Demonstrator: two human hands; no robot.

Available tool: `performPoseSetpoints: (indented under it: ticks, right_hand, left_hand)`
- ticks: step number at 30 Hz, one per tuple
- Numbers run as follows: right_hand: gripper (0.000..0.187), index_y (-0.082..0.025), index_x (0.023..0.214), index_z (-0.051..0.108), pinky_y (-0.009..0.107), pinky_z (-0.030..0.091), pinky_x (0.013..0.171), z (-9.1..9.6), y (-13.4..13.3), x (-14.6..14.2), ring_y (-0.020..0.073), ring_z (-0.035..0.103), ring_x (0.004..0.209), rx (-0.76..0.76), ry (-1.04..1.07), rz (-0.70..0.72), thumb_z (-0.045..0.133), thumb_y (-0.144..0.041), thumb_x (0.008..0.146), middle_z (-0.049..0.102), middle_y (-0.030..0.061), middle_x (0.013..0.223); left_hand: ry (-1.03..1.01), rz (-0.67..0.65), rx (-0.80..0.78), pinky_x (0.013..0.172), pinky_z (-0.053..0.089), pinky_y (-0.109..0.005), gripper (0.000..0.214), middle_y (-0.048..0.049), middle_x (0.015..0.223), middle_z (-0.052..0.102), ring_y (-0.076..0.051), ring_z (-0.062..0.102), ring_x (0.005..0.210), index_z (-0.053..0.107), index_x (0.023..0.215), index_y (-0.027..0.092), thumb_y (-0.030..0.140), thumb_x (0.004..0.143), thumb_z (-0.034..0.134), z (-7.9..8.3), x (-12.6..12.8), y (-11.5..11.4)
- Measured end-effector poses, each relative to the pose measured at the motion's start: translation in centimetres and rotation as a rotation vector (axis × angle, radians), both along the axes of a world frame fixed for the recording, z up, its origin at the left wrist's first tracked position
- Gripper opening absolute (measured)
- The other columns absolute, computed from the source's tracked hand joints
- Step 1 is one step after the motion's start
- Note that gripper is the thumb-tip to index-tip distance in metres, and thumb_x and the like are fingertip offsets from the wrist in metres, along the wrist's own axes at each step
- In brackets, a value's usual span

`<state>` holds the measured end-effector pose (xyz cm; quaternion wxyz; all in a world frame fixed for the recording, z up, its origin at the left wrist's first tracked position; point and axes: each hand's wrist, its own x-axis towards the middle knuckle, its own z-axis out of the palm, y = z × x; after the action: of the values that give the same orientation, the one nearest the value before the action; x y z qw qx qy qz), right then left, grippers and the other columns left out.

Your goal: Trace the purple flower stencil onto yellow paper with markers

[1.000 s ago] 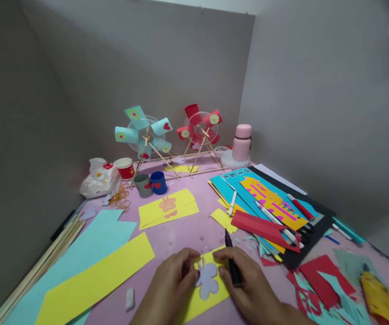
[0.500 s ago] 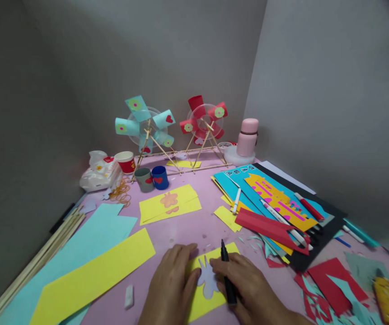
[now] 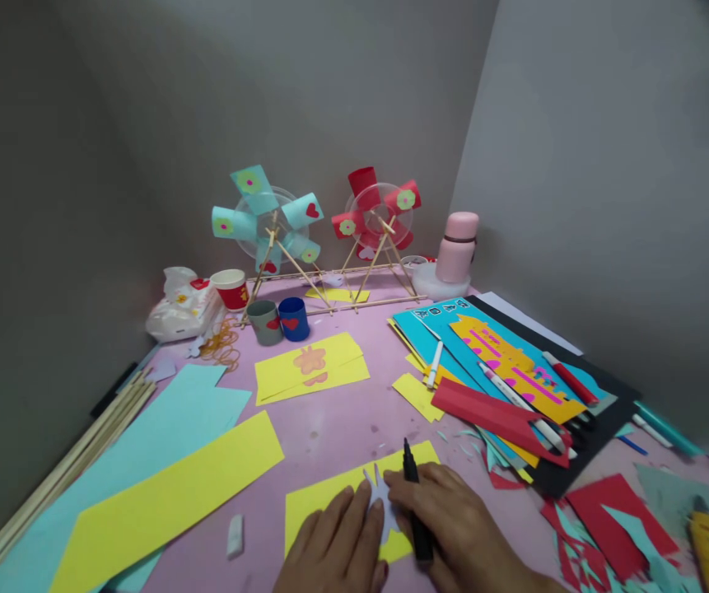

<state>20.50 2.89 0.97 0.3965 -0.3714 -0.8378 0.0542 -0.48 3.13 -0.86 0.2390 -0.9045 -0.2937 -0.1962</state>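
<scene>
My left hand (image 3: 338,539) lies flat, fingers close together, over a lavender paper butterfly cutout (image 3: 386,504). Beneath the cutout is a sheet of yellow paper (image 3: 305,501); my palm hides its near part. In my right hand (image 3: 453,523) is a black marker (image 3: 417,515), its narrow end pointing away from me. That hand's fingertips rest at the butterfly's right edge. A small white eraser (image 3: 235,537) lies to the left of my left hand. Farther off, another yellow piece (image 3: 345,369) bears an orange-brown butterfly shape.
At left lie a yellow strip (image 3: 174,502), light-blue paper (image 3: 187,416) and wooden sticks (image 3: 76,461). Two paper wheels (image 3: 271,218) on stick frames stand behind small cups (image 3: 294,319). Paper sheets (image 3: 412,317) and pens are piled right, near red scraps (image 3: 619,523) and a pink flask (image 3: 456,251).
My left hand has shifted from the yellow paper's left edge onto the butterfly, its fingers flattening over it. My right hand keeps the marker at nearly the same spot. The view has moved slightly.
</scene>
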Motion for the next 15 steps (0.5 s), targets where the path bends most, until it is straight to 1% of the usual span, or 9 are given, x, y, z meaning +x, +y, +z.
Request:
performPoseSetpoints:
  ticks: [4, 9, 12, 15]
  right_hand:
    - [0.047, -0.019, 0.115, 0.053, 0.033, 0.046, 0.066, 0.3, -0.2, 0.0, 0.0228, 0.059, 0.072, -0.051, 0.021, 0.002, 0.044, -0.001, 0.072, 0.071, 0.0064, 0.081]
    - [0.046, -0.019, 0.114, 0.057, 0.034, 0.047, 0.072, 0.5, -0.4, 0.4, 0.0237, 0.057, 0.081, -0.219, 0.029, 0.001, 0.045, 0.001, 0.074, 0.07, 0.0086, 0.089]
    - [0.05, -0.018, 0.115, 0.059, 0.035, 0.048, 0.077, 0.6, -0.2, 0.9, 0.0238, 0.057, 0.087, -0.313, 0.043, 0.012, 0.047, 0.003, 0.072, 0.068, 0.01, 0.094]
    - [0.052, -0.018, 0.113, 0.062, 0.037, 0.049, 0.078, 0.9, 0.2, 1.3, 0.0244, 0.057, 0.088, -0.381, 0.042, 0.029, 0.046, 0.005, 0.069, 0.067, 0.0112, 0.094]
  left_hand:
    - [-0.056, -0.012, -0.026, 0.074, 0.055, -0.027, 0.034, -0.0044, 0.116, 0.068, -0.018, 0.067, 0.097, 0.063, 0.112, 0.018, 0.025, 0.099, 0.033, 0.8, 0.4, -0.2]
    - [-0.113, -0.006, -0.122, 0.074, 0.055, -0.027, 0.033, -0.006, 0.111, 0.07, -0.018, 0.067, 0.094, 0.064, 0.111, 0.016, 0.022, 0.098, 0.034, 2.0, 0.6, -0.3]
    - [-0.122, -0.013, -0.158, 0.074, 0.056, -0.027, 0.034, -0.0053, 0.112, 0.069, -0.017, 0.067, 0.094, 0.065, 0.11, 0.018, 0.023, 0.099, 0.033, 2.4, 0.4, 0.0]
    - [-0.106, -0.037, -0.169, 0.074, 0.055, -0.027, 0.033, -0.0054, 0.113, 0.069, -0.018, 0.066, 0.095, 0.064, 0.111, 0.018, 0.027, 0.098, 0.035, 2.6, 0.0, 0.2]
